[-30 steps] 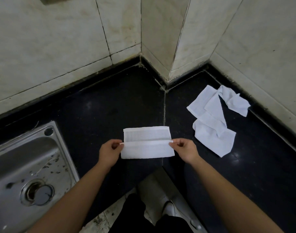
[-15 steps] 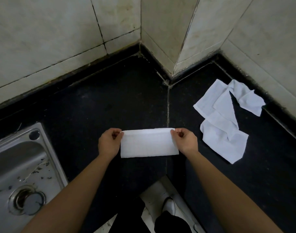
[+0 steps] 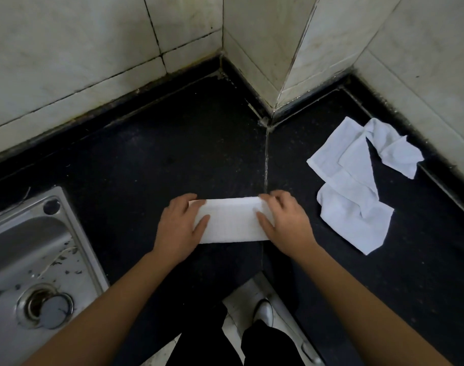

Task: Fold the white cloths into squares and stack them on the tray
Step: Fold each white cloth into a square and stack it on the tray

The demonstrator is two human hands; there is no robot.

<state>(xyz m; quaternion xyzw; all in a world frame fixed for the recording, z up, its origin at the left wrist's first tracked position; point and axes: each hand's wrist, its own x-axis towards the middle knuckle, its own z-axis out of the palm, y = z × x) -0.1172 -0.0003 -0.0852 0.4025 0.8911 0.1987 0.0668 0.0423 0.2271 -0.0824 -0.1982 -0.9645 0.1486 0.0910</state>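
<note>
Head view, folded white cloth [image 3: 230, 224] lying as a strip on the black desk [image 3: 146, 159], left grip [image 3: 179, 228] and right grip [image 3: 287, 224] pressing its ends with flat, uncurled fingers, crumpled white cloths [image 3: 354, 199] apart to the right, steel sink [image 3: 22, 247] at left

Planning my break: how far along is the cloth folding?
Done: no finished stack in view. In hand: left hand and right hand press one cloth flat, folded to a strip, not yet square. Left: the crumpled cloths to its right.

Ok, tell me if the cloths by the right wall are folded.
Unfolded: the loose cloths lie crumpled and overlapping on the black counter.
</note>
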